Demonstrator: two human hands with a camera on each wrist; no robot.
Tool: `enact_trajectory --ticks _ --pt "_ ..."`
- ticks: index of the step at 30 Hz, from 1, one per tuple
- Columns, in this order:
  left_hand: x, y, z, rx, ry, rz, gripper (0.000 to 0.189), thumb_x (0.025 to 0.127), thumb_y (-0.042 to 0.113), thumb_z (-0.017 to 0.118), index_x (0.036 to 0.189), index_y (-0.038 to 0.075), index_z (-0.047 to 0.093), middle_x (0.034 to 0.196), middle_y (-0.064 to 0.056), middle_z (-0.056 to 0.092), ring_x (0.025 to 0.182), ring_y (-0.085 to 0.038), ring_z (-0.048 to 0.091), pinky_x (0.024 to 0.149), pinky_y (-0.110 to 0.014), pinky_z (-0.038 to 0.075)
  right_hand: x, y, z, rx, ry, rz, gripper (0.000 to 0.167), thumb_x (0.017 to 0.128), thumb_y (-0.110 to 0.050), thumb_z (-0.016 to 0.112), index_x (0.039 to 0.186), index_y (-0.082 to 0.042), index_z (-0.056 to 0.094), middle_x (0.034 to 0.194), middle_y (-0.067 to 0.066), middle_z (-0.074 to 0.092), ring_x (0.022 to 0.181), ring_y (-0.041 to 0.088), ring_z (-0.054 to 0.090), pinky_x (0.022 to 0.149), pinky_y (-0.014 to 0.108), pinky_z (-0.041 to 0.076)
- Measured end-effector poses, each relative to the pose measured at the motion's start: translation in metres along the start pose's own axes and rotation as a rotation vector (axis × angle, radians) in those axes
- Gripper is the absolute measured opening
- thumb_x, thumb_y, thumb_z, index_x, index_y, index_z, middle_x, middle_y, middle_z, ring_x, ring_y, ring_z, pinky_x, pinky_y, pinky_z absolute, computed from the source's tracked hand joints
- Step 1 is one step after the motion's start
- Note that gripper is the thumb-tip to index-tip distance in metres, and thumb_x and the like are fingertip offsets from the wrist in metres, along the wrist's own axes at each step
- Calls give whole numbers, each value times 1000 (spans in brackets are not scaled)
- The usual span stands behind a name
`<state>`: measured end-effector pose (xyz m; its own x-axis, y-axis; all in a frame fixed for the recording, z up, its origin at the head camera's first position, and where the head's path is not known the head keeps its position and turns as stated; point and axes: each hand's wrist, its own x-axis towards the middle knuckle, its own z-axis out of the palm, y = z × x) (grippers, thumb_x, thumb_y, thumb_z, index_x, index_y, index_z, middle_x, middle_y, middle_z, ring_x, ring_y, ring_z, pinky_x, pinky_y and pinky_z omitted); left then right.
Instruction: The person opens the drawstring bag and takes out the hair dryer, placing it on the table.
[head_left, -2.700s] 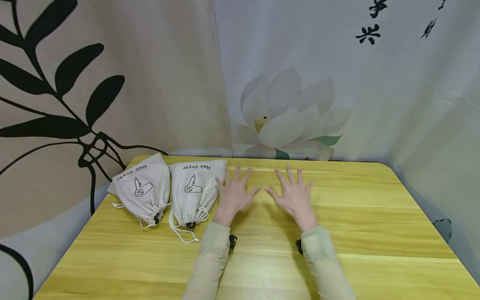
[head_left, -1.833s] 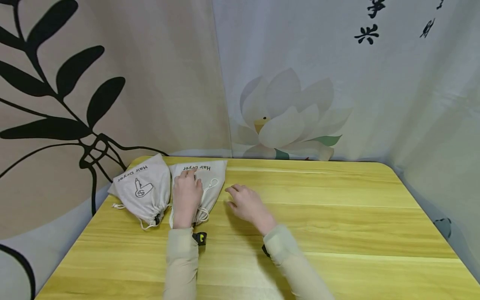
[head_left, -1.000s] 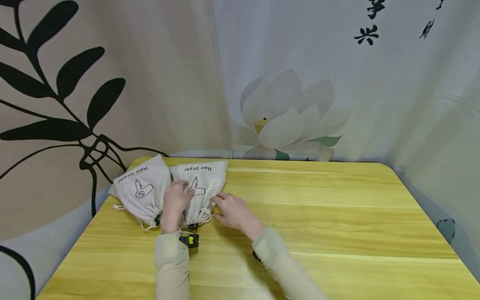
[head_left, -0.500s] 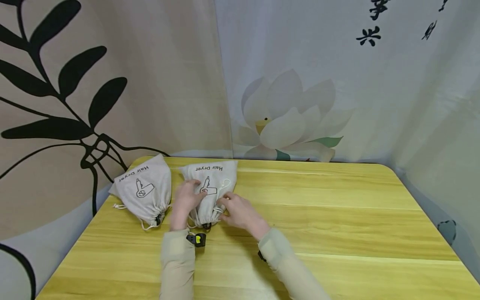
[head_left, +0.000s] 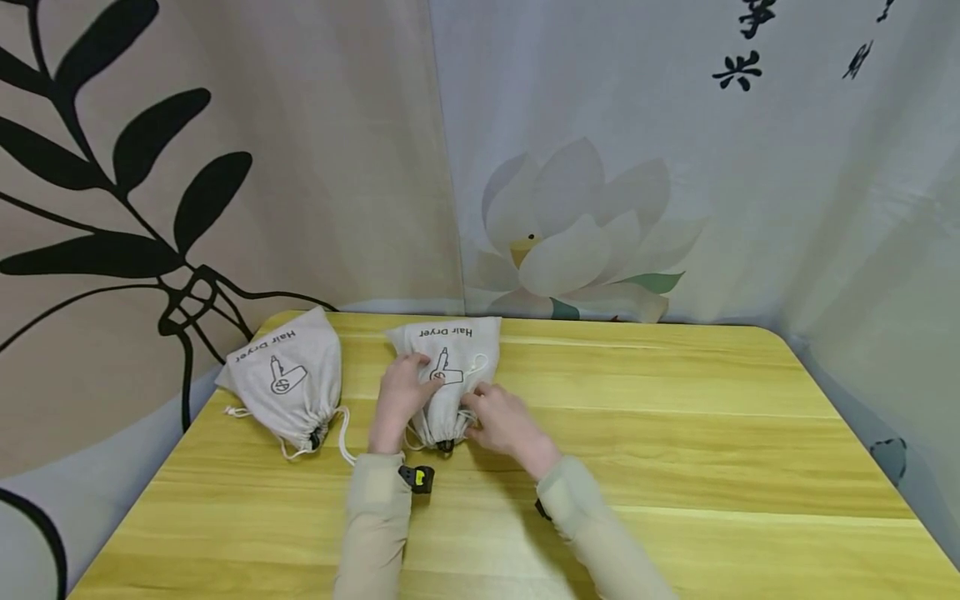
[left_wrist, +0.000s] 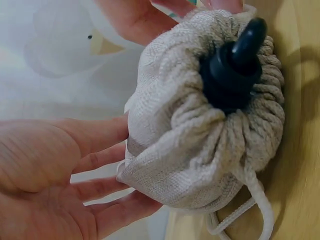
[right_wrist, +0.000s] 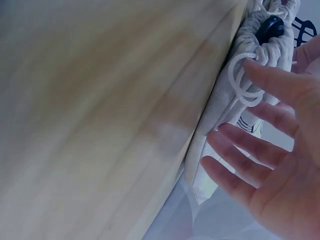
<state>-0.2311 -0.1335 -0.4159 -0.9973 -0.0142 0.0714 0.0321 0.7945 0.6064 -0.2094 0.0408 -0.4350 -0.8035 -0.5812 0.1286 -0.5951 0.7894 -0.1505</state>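
Note:
A pale drawstring bag point(head_left: 468, 343) printed "Hair Dryer" lies on the table between both hands. My left hand point(head_left: 401, 396) is at its left side, thumb over the printed face; in the left wrist view its nearly straight fingers point(left_wrist: 105, 160) touch the cloth. On the right side, the fingertips of my right hand point(head_left: 506, 421) rest at the edge beside the looped white cord point(right_wrist: 253, 102), fingers extended or only slightly bent in the right wrist view. A black tapered end point(left_wrist: 232, 75) pokes from the gathered mouth, which faces the person.
A second, similar drawstring bag point(head_left: 288, 375) lies to the left, near the table's back left corner. A loose white cord point(head_left: 343, 437) trails between it and the left wrist. Behind the wooden table point(head_left: 712, 433) hangs a printed curtain point(head_left: 360, 167).
Both hands first lay spread on the table, then moved left to the nearer bag. It has since slid right with them, widening the gap from the other bag.

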Motion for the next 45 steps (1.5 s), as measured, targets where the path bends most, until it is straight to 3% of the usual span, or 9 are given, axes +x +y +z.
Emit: enact_trajectory --ticks 8,17,24,32,37,41,43,45 --pt "4 16 12 -3 19 44 44 83 22 72 117 -3 60 125 -25 57 113 -42 55 97 -51 44 -10 13 -6 -38 -23 29 46 75 -28 78 115 -11 63 106 9 63 91 24 61 72 35 56" --pt "7 30 26 -47 2 73 45 82 25 73 117 0 62 128 -23 56 118 -41 53 101 -50 43 -27 27 -15 -25 -70 78 59 74 -33 79 122 -8 57 117 12 61 103 31 60 84 42 54" --pt "8 41 39 -78 -18 109 44 82 25 74 117 0 62 127 -22 57 116 -39 55 101 -48 44 -37 36 -19 -66 -101 121 62 73 -43 78 120 -8 57 111 12 62 97 30 60 78 42 54" --pt "6 50 51 -149 -83 227 42 82 14 72 119 -3 61 121 -20 63 115 -35 58 100 -44 46 -51 53 -22 -83 -103 168 63 72 -43 79 119 -8 58 110 13 62 96 30 60 78 43 54" --pt "4 57 58 -140 -137 258 42 83 11 71 123 1 60 119 -16 65 96 -26 62 88 -38 51 -59 60 -25 -70 -93 188 61 72 -40 80 119 -6 59 110 15 63 95 32 60 78 44 54" --pt "4 61 61 -134 -192 279 42 84 12 70 125 4 59 94 -13 66 67 -15 51 65 -26 46 -65 64 -27 -74 -86 196 58 72 -36 80 117 -5 60 108 15 63 94 32 61 78 44 54" --pt "3 62 62 -131 -219 295 40 84 12 70 123 4 60 83 -10 62 62 -12 45 58 -22 40 -68 66 -28 -80 -66 191 53 71 -34 80 112 -5 62 104 14 64 90 31 61 76 43 54" --pt "2 62 62 -120 -245 308 38 84 13 70 120 4 61 81 -8 61 64 -11 46 58 -21 40 -71 67 -28 -85 -36 181 49 70 -32 81 107 -5 62 101 13 64 87 30 61 74 42 54"
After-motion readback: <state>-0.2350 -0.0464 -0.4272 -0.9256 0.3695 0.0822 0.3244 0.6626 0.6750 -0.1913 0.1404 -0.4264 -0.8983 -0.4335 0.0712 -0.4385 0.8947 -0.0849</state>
